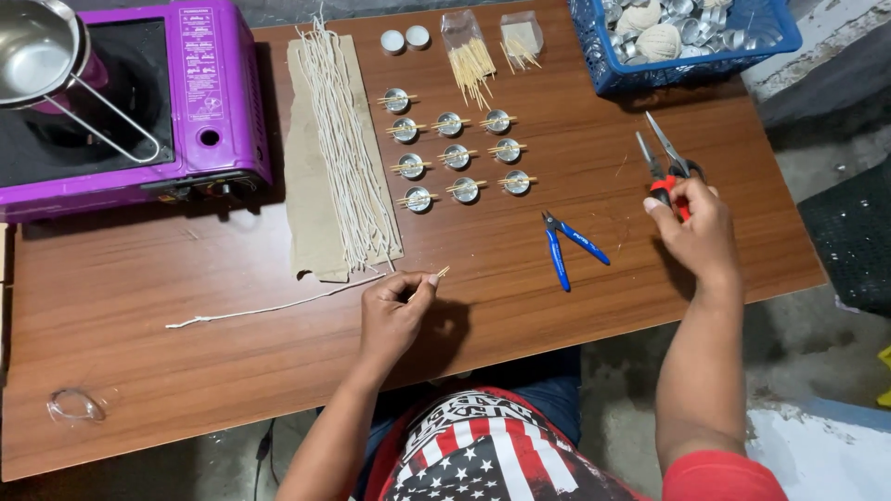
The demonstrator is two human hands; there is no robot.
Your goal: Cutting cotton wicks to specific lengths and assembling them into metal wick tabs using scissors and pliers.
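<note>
My left hand (397, 311) pinches a short wooden stick (442, 273) together with the end of a long white wick string (278, 306) that trails left across the wooden table (139, 371). Red-handled scissors (664, 158), blades open and pointing away, are held in my right hand (694, 227) above the table's right side. Blue-handled cutters (566, 243) lie between my hands. Several small metal cups (457, 156) with sticks laid across them stand in rows beyond my left hand.
A bundle of white wicks (342, 139) lies on brown paper (306, 213). A purple portable stove (139, 102) with a steel pot (37, 46) sits at the far left. Toothpick bags (471, 56) and a blue basket (682, 56) of cups and twine are at the back.
</note>
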